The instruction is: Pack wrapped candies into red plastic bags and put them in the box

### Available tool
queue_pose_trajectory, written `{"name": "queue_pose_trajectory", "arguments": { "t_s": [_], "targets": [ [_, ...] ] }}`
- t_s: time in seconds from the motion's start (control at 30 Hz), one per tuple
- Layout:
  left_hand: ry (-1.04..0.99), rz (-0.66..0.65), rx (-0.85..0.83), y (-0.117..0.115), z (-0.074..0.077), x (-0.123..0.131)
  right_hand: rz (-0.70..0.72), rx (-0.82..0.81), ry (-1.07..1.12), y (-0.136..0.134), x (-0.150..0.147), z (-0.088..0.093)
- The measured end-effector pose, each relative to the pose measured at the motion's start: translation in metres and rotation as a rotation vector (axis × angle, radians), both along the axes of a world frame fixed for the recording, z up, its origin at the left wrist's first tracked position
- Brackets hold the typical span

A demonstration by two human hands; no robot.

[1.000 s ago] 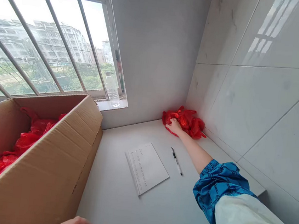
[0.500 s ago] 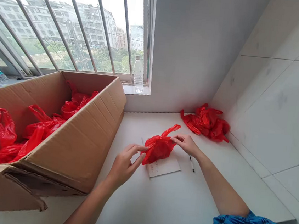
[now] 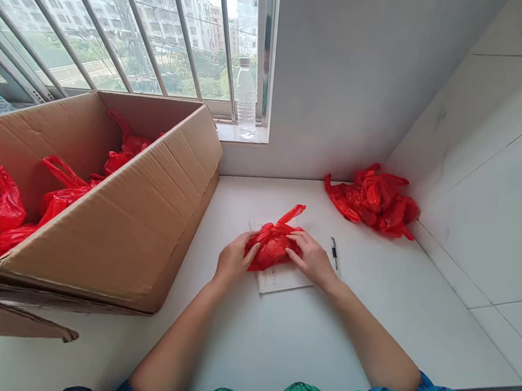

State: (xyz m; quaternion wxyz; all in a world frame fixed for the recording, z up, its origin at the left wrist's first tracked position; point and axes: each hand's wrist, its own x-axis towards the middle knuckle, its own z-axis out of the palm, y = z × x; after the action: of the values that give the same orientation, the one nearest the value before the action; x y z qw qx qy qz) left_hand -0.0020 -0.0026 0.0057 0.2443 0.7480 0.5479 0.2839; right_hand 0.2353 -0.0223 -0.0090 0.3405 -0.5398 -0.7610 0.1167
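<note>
A red plastic bag (image 3: 271,249), bunched at the top with one handle loop sticking up, rests over a white sheet or notebook (image 3: 282,280) with handwriting on it. My left hand (image 3: 234,256) grips the bag's left side, fingers curled round it. From the right, my right hand (image 3: 312,260) presses thumb and fingers on its other side. What the bag contains is hidden. Just beyond my right hand lies a pen (image 3: 334,253) on the white table.
To the left stands a large open cardboard box (image 3: 112,229) holding several red bags (image 3: 63,193). More red plastic bags (image 3: 376,201) lie heaped by the right wall. A clear bottle (image 3: 246,100) stands on the sill of the barred window.
My left hand has moved up against the bag and my right hand has shifted from its edge onto its side. The view has tilted downward.
</note>
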Motion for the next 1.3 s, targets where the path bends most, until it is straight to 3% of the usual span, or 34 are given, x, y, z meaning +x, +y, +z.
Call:
{"name": "queue_pose_trajectory", "arguments": {
  "t_s": [0.2,0.3,0.43,0.53,0.63,0.8,1.3],
  "targets": [
    [-0.216,-0.004,-0.06,0.009,-0.02,-0.01,0.02,-0.044,-0.011,0.002,0.009,-0.009],
    [-0.213,0.04,0.007,0.005,-0.012,-0.01,-0.012,-0.004,-0.027,0.001,0.011,-0.006],
    [-0.062,0.134,0.255,0.001,0.009,0.001,-0.174,0.141,0.016,0.003,0.0,0.001],
    [0.131,0.037,0.357,0.002,0.009,0.017,-0.183,0.138,0.011,0.007,-0.019,-0.007],
    [0.269,-0.085,0.323,0.004,-0.011,0.031,-0.173,0.042,-0.108,0.009,-0.036,-0.023],
    [0.286,-0.115,0.256,0.003,-0.038,0.034,-0.142,-0.019,-0.237,0.006,-0.041,-0.039],
    [0.227,-0.119,0.16,0.003,-0.036,0.034,-0.149,-0.011,-0.213,0.005,-0.041,-0.038]
  ]
}}
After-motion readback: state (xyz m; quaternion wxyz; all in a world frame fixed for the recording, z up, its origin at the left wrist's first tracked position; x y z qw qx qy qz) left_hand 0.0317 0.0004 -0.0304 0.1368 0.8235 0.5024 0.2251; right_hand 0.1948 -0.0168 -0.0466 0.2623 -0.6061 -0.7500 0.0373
